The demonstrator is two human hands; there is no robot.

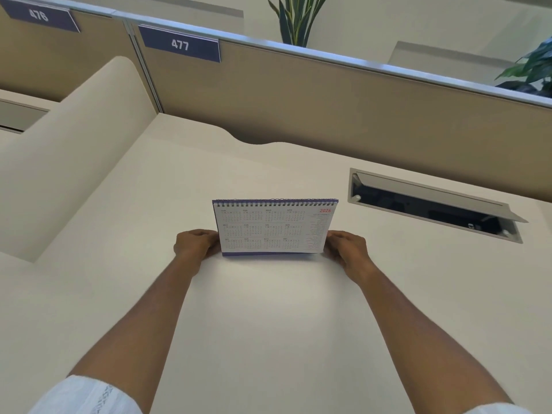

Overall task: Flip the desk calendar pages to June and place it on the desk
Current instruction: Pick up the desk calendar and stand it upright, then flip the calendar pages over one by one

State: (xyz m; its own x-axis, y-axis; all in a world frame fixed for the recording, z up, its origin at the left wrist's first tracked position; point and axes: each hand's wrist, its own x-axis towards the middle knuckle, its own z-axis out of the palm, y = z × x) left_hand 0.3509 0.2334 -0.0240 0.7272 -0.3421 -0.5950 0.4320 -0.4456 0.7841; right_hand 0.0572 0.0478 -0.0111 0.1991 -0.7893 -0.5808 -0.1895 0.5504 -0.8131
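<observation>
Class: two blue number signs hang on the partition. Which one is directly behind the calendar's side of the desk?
The 477 sign, on the panel facing this desk; the 476 sign sits further left, past the divider.

The calendar (273, 227) stands upright on the worktop (268, 324) at the centre. The left hand (195, 245) touches its lower edge at 9 o'clock, and the right hand (346, 248) touches it at 3 o'clock. A cable hatch (433, 204) is set into the worktop at 2 o'clock from the calendar, apart from it. A partition (328, 94) runs behind the worktop at 12 o'clock, with a sign (180, 44) on it at 11 o'clock. Plants (295, 19) stand behind the partition.
</observation>
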